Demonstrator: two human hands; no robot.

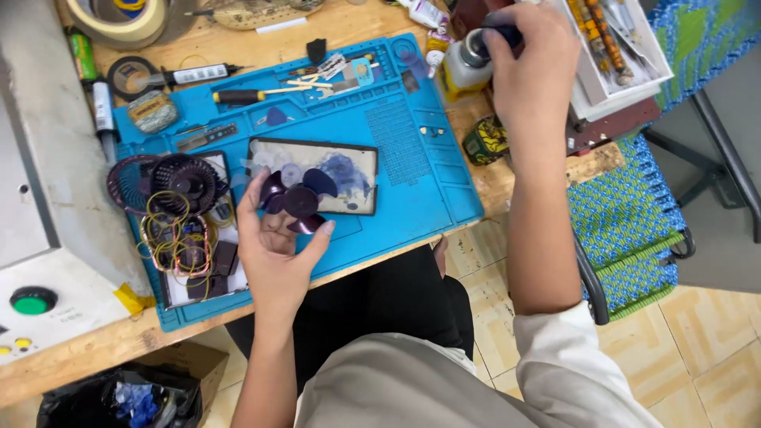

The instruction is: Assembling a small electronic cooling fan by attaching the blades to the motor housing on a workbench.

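At the far left edge you have a grey machine housing (32, 158) with one green button (32, 300), and above it a roll of tape (119, 20) on the wooden bench (238, 43). On the blue work mat (420, 170) next to it lies one black fan grille (170, 182), with a tangle of yellow wires and a copper coil (181, 242) just below it on a small tray. Your left hand (277, 254) comes next: its fingers curl around one dark purple fan blade (297, 200), held just above the mat and over the near edge of a flat rectangular glass panel (317, 174). One yellow-and-black screwdriver (246, 96) lies farther up the mat. To the right, your right hand (531, 67) is closed on the dark cap of one pale plastic bottle (466, 65) standing at the mat's far corner, with a small green-and-yellow tin (485, 141) just below it and a blue-green woven chair (634, 222) beyond the bench edge.
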